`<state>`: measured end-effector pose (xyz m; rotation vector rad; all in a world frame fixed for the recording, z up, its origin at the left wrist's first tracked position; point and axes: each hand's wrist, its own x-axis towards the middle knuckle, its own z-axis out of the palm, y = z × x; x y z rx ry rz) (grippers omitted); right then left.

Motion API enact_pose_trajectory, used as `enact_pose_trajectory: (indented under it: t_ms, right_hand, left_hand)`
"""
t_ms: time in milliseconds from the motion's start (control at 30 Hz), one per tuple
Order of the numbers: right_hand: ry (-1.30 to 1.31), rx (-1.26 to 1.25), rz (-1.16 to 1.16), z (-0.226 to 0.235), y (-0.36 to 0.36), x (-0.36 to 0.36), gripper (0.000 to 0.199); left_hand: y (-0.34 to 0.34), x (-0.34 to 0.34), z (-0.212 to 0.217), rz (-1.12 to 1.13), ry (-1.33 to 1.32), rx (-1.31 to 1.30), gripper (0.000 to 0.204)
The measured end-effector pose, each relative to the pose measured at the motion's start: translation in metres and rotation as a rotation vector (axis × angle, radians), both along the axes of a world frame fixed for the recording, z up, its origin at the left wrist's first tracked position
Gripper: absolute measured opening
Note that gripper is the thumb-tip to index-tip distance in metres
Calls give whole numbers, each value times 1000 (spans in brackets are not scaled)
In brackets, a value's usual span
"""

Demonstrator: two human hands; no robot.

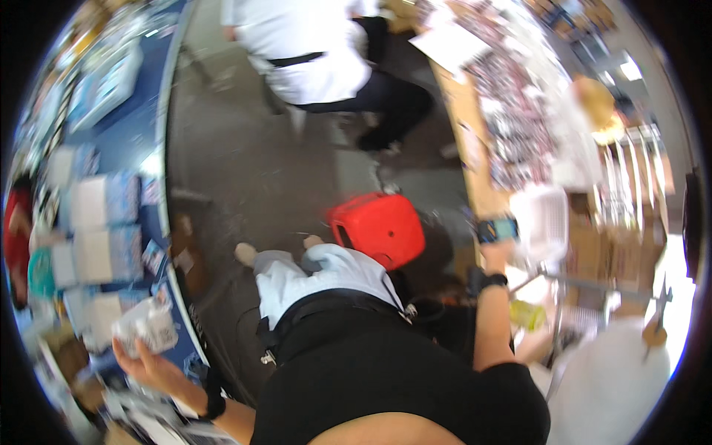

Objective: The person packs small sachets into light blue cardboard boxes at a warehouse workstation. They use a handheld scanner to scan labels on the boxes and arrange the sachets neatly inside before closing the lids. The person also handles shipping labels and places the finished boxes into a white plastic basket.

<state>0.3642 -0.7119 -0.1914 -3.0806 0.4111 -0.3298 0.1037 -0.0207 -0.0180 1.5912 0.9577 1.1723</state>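
- A small white packet [146, 326] with dark print lies in the left hand [144, 363], low at the left of the view, over the edge of the blue table [141, 141].
- The left hand is palm up, fingers curled loosely around the packet from below; a dark band sits on that wrist.
- The right hand [495, 256] is raised at the right side, just beside a white mesh basket [545, 219]. Blur hides its fingers, so I cannot tell whether they grip anything. A dark strap circles the right wrist, and a small blue-faced object [497, 228] sits just above the hand.
- The blue table carries rows of white and pale blue flat packets [93, 204], blurred by motion.
- A red plastic stool [380, 226] stands on the grey floor [245, 148] between the two hands, just beyond the person's bent knees in pale trousers.
- Along the right runs a wooden counter [475, 141] covered with many small patterned items [512, 96].
- Another person [311, 44] in a white top and dark trousers is seated at the top of the view, well apart from both hands.
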Motion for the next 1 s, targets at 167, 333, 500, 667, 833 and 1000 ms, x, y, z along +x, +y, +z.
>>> enact_pose_trajectory:
  t_ms: [167, 333, 500, 667, 833, 1000]
  right_hand:
    - [562, 580, -360, -39, -110, -39, 43]
    - [411, 856, -365, -33, -25, 22, 38]
    - [242, 1048, 171, -11, 137, 171, 33]
    - [217, 1138, 585, 30, 346, 301, 30]
    - [252, 967, 551, -1, 411, 336, 28]
    - [8, 725, 327, -39, 256, 255, 27]
  left_hand:
    - [-12, 8, 19, 32, -54, -46, 54]
    - [-20, -7, 38, 71, -172, -207, 48]
    - [-36, -19, 44, 115, -110, -231, 56]
    - [-40, -24, 50, 89, -55, -184, 65]
    - [-13, -61, 32, 158, 16, -167, 66]
    - [13, -94, 42, 24, -13, -186, 64]
